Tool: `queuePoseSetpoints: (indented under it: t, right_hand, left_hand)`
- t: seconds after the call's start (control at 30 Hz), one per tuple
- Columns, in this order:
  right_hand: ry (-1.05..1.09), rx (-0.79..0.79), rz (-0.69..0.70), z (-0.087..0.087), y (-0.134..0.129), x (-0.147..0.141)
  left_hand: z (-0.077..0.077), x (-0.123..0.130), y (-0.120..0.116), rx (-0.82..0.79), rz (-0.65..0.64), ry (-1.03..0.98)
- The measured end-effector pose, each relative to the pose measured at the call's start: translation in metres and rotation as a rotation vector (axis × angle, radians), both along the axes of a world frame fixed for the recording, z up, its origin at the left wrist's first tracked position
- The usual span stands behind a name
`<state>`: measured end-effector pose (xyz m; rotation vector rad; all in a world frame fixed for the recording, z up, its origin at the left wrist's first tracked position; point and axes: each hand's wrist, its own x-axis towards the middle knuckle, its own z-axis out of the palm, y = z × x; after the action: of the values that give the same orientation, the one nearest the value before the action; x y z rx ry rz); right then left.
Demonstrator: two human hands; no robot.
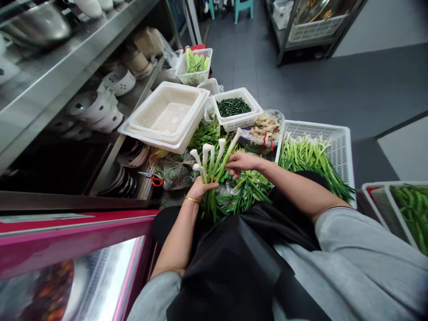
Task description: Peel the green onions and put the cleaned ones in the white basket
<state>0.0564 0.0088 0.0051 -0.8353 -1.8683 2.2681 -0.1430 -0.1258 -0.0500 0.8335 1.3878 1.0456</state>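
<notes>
Several spring onions point(211, 161), with thick white bulb ends pointing up and green leaves hanging down, are gripped as a bunch in my left hand point(198, 189). A bracelet circles that wrist. Close by, my right hand point(238, 163) has its fingers curled in against the rightmost stalk of the bunch. Whatever is pinched between those fingers is hidden. Under both hands lies a heap of loose green leaves point(250, 191) with some clear plastic among it. To the right, a white basket point(341, 147) holds more spring onions point(306, 154), white ends towards the back.
Stacked white baskets point(197, 133) and a basket of dark green chillies point(233, 107) stand ahead. Bagged vegetables point(265, 127) sit beside them. Red-handled scissors point(157, 179) lie at the steel shelf point(100, 40) on the left. A pink-framed cabinet point(80, 236) stands front left.
</notes>
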Motion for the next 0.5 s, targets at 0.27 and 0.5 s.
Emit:
queuePoseSetpoints:
  t: [0.27, 0.5]
  right_hand:
    - [0.323, 0.127, -0.746, 0.033, 0.042, 0.074]
    - [0.14, 0.663, -0.412, 0.015, 0.023, -0.025]
  left_hand:
    - [-0.01, -0.011, -0.003, 0.022, -0.065, 0.011]
    - [-0.005, 0.004, 0.004, 0.002, -0.264, -0.069]
